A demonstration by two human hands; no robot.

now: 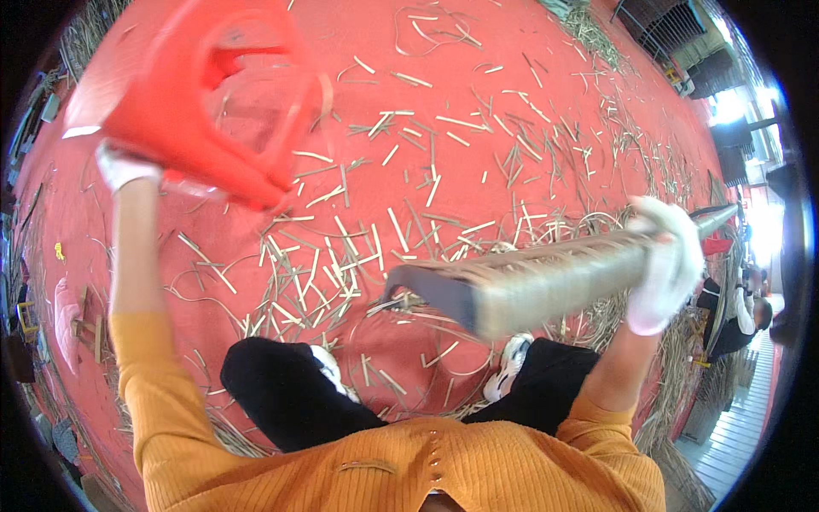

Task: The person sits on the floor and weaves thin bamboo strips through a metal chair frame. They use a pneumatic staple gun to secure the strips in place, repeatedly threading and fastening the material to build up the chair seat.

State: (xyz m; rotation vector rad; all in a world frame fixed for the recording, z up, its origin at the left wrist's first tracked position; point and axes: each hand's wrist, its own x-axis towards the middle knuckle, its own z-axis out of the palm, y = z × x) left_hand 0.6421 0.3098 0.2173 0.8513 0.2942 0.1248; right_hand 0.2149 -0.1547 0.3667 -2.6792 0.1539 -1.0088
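Observation:
My left hand (126, 165), in a white glove, grips the edge of a red plastic stool (166, 115). The stool is lifted at the upper left, tilted and blurred by motion, with a large opening in the side toward me. At the right my white-gloved right hand (668, 260) is closed around a long box-like piece wrapped in woven brownish strips (559, 286). Its near end, dark grey, points toward my knees. The piece is held above the floor and slightly smeared; what it is exactly I cannot tell.
Cut strips (341, 264) lie scattered over the red floor covering (281, 26), some around my white shoes (510, 367). Longer strips are heaped (674, 363) at the right. Farther right a person (742, 320) is beside a slatted walkway (740, 439). Dark crate-like racks (670, 30) stand at the upper right.

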